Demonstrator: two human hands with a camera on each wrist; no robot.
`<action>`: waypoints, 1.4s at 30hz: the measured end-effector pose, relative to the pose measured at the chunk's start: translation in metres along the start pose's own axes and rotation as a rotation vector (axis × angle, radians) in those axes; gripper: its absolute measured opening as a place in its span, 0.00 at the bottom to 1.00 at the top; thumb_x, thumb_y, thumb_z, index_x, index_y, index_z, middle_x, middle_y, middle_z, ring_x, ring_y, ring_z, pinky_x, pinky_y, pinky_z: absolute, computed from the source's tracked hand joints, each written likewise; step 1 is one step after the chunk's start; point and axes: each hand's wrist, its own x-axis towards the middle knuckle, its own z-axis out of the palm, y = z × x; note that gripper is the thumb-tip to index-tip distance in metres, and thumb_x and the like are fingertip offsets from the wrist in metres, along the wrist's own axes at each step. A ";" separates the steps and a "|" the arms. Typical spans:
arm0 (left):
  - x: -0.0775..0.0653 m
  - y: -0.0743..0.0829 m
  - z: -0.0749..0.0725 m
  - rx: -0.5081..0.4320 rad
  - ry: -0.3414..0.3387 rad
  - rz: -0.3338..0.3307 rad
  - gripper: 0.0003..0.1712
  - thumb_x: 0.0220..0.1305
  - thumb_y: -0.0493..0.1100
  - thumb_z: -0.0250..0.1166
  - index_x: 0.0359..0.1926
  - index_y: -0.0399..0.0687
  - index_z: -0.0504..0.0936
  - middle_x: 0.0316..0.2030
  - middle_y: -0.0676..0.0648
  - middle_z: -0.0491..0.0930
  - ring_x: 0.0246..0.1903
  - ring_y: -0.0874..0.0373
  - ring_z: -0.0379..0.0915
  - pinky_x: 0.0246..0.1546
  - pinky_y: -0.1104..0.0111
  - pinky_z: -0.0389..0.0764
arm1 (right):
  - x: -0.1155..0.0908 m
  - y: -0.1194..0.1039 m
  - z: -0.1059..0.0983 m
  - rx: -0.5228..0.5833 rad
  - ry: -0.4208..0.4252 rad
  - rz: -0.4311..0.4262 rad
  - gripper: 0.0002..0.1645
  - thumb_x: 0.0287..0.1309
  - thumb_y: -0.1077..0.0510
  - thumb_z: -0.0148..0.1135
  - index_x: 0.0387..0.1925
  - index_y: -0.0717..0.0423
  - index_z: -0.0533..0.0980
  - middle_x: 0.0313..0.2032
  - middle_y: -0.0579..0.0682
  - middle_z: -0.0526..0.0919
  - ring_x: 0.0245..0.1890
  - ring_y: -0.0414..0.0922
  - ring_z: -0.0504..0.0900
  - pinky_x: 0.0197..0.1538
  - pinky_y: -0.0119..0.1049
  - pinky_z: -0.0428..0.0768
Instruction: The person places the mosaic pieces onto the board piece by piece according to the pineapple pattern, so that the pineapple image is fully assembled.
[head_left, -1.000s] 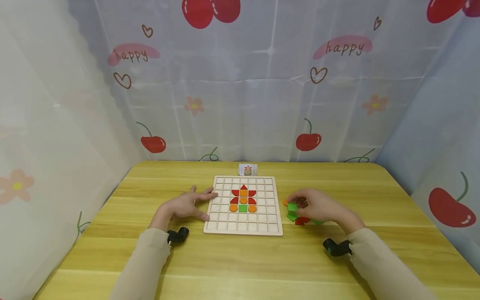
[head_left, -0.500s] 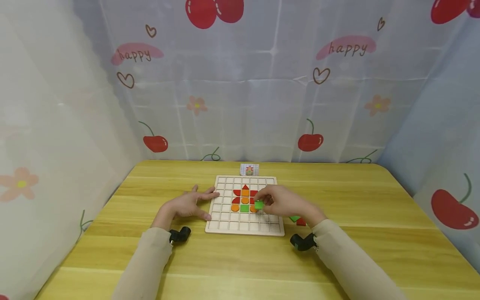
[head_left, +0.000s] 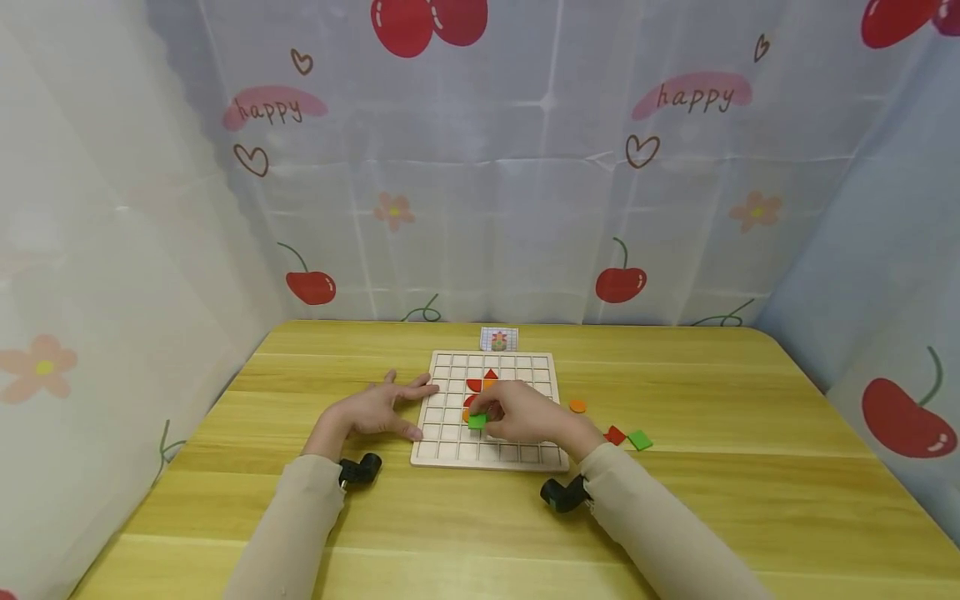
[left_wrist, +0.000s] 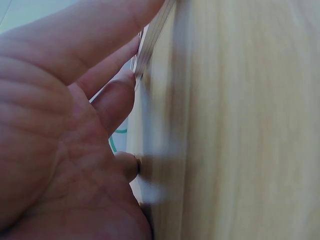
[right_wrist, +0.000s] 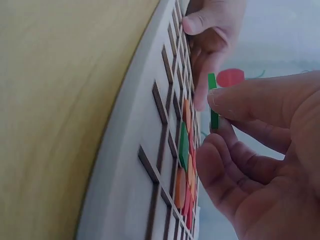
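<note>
My right hand (head_left: 521,412) pinches a green square tile (head_left: 477,422) between thumb and fingers, over the middle of a pale wooden grid board (head_left: 442,455). In the right wrist view the pinched tile is seen edge-on, apart from the board's face. Red and orange pieces make a pattern on the board, partly covered by the right hand; a green tile (right_wrist: 184,147) and an orange disc (right_wrist: 180,189) of it show in the right wrist view. My left hand (head_left: 378,411) rests at the board's left edge, fingers spread, thumb and fingertips touching the rim.
Right of the board lie an orange disc (head_left: 577,406), a red piece (head_left: 615,435) and another green tile (head_left: 640,440) on the wooden table (head_left: 450,533). A small printed pattern card (head_left: 498,339) sits behind the board. A cherry-printed curtain (head_left: 495,250) hangs beyond the table.
The right hand has picked up the green tile from the loose pieces and carried it left over the board. The left hand stays at the board's edge.
</note>
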 end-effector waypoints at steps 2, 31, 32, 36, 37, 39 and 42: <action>0.000 0.000 0.000 -0.001 0.002 0.005 0.49 0.57 0.54 0.77 0.78 0.68 0.65 0.83 0.58 0.47 0.80 0.34 0.15 0.70 0.25 0.28 | 0.002 -0.002 0.003 -0.013 -0.004 0.008 0.15 0.61 0.64 0.68 0.49 0.52 0.86 0.45 0.43 0.87 0.39 0.40 0.79 0.46 0.35 0.79; -0.001 0.002 0.000 0.003 -0.001 0.006 0.50 0.58 0.54 0.77 0.78 0.65 0.64 0.83 0.55 0.46 0.80 0.33 0.14 0.70 0.26 0.26 | 0.001 -0.004 0.021 -0.075 0.034 0.004 0.08 0.64 0.63 0.68 0.41 0.50 0.89 0.41 0.42 0.86 0.43 0.39 0.81 0.51 0.35 0.80; -0.001 0.002 0.000 0.000 0.000 0.004 0.50 0.58 0.54 0.77 0.78 0.64 0.64 0.83 0.55 0.46 0.80 0.33 0.14 0.70 0.26 0.26 | 0.001 -0.005 0.020 -0.071 0.032 0.001 0.08 0.64 0.63 0.68 0.41 0.50 0.89 0.41 0.42 0.86 0.43 0.39 0.81 0.51 0.36 0.80; -0.002 0.003 0.000 -0.011 -0.001 0.005 0.50 0.57 0.54 0.77 0.78 0.64 0.64 0.83 0.55 0.46 0.80 0.33 0.14 0.70 0.25 0.26 | -0.004 -0.003 0.015 -0.026 0.029 -0.021 0.09 0.66 0.63 0.66 0.42 0.50 0.89 0.43 0.43 0.86 0.43 0.40 0.81 0.49 0.35 0.80; -0.002 0.004 0.000 -0.009 -0.003 0.007 0.50 0.57 0.54 0.77 0.78 0.64 0.64 0.83 0.55 0.46 0.80 0.33 0.14 0.70 0.25 0.26 | -0.006 -0.001 0.013 -0.015 0.031 -0.024 0.09 0.66 0.63 0.66 0.42 0.50 0.89 0.44 0.43 0.86 0.42 0.40 0.80 0.48 0.35 0.79; -0.002 0.004 0.000 0.000 -0.003 0.012 0.50 0.57 0.54 0.77 0.78 0.64 0.65 0.83 0.55 0.46 0.80 0.32 0.15 0.70 0.25 0.27 | -0.012 0.003 0.008 0.005 0.043 -0.035 0.09 0.66 0.62 0.66 0.43 0.50 0.88 0.44 0.43 0.87 0.40 0.40 0.79 0.45 0.34 0.78; -0.001 0.002 0.000 0.005 0.003 0.006 0.50 0.56 0.55 0.77 0.78 0.65 0.65 0.83 0.55 0.46 0.80 0.32 0.16 0.70 0.25 0.26 | -0.022 0.013 -0.002 0.024 0.067 -0.048 0.08 0.66 0.62 0.68 0.43 0.51 0.88 0.43 0.43 0.87 0.36 0.39 0.76 0.41 0.32 0.77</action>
